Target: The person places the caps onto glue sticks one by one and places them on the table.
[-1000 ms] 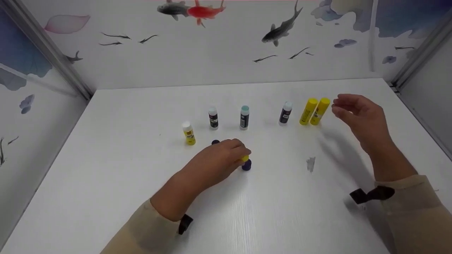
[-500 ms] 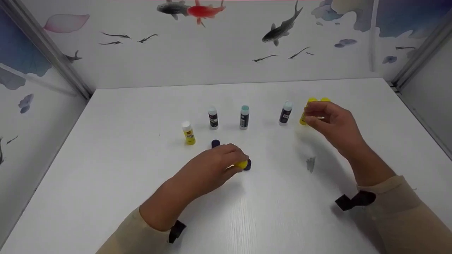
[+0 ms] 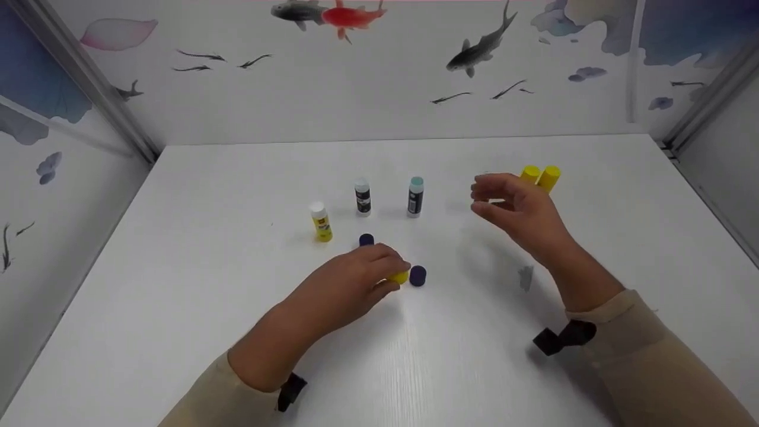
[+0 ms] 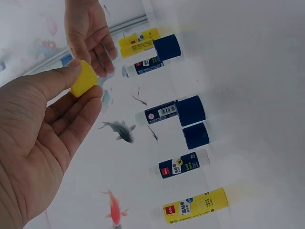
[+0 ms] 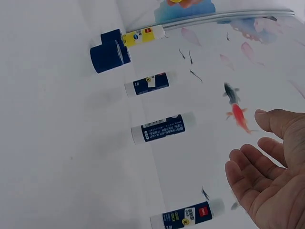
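While right fingers (image 5: 257, 161) loosely apart, yellow cap (image 4: 85, 79) between left fingers (image 4: 80, 117)

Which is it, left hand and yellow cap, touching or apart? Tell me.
Touching: the left wrist view shows the left hand pinching the yellow cap between thumb and fingers.

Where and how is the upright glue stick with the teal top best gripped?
Probably pinch the glue stick around its dark label, below the teal top, coming from the right: it stands upright with straight sides, and the right hand, holding nothing, is on that side. The left hand holds a yellow cap.
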A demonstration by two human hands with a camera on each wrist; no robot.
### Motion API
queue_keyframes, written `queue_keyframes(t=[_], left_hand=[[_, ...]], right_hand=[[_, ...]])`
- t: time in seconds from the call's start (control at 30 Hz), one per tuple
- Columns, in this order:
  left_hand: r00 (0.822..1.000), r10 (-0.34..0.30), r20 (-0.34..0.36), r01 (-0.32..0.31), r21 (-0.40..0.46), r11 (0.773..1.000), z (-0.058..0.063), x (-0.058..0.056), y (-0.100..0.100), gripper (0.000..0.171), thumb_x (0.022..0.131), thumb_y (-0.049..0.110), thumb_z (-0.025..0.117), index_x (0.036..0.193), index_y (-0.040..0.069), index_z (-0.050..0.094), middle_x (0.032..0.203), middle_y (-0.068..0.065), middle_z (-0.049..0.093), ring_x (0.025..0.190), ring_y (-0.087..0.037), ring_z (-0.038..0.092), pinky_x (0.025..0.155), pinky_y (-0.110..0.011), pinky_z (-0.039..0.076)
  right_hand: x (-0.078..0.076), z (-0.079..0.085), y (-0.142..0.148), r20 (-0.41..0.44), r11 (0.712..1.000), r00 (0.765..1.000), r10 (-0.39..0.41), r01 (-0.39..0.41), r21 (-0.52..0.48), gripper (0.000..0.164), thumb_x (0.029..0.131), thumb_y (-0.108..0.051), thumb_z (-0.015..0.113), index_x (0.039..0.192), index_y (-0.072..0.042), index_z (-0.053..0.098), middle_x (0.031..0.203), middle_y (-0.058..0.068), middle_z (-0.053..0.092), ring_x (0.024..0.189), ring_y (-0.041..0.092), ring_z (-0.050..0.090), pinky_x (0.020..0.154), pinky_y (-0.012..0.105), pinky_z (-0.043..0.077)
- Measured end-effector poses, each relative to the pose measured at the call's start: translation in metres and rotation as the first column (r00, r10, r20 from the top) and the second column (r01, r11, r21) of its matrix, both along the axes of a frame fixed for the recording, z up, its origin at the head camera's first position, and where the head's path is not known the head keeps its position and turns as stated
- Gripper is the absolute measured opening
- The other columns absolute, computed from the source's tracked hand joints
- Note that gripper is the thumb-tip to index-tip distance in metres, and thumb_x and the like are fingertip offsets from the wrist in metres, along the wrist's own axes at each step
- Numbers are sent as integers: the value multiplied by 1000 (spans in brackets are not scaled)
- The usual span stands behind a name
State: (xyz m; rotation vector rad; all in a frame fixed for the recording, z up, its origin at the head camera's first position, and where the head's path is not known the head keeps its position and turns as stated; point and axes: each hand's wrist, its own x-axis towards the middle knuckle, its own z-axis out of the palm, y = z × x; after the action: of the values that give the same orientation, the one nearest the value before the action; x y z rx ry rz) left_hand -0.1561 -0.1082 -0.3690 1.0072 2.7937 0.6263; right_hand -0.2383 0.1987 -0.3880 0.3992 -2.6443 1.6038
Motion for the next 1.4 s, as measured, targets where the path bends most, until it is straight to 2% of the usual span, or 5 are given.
queue_keyframes(t=[0.2,0.53,0.87,1.13,1.4], left_hand=[[1000,9,-15,-9,4,1000,-2,1,-4,32,99,16,71,131,20,70,130,2,69,121,-15,66,105,-29,56],[998,5,-64,-4,6,1000,-5,5,-9,33,98,17,73,131,20,70,128,2,70,120,-14,67,105,-28,56],[994,-5,-106,6,15,1000,-8,7,-15,32,98,16,73,130,19,70,126,2,69,119,-14,66,103,-28,57],[990,1,-141,3,30,1000,-9,12,-23,33,97,14,74,129,18,70,128,2,68,121,-14,66,103,-28,57],[987,7,-158,-2,31,1000,-7,18,-31,32,96,12,75,128,16,70,127,2,68,123,-15,65,104,-29,56]], right_hand=[[-2,-2,-27,45,999,999,31,-32,18,43,98,-26,75,138,-17,63,131,3,67,122,17,65,101,15,53],[-8,-5,-63,58,993,992,114,-115,12,41,99,-20,74,138,-14,62,131,6,68,122,18,66,108,40,55],[-12,-8,-95,45,986,985,168,-169,9,41,98,-23,75,137,-20,63,127,-2,68,120,15,65,108,36,55],[-18,-8,-118,81,980,979,187,-191,50,44,98,-25,74,140,-19,62,131,4,68,125,17,64,108,38,55],[-23,-13,-144,121,968,963,241,-247,33,41,98,-22,74,137,-16,61,133,7,67,127,17,63,110,36,53]])
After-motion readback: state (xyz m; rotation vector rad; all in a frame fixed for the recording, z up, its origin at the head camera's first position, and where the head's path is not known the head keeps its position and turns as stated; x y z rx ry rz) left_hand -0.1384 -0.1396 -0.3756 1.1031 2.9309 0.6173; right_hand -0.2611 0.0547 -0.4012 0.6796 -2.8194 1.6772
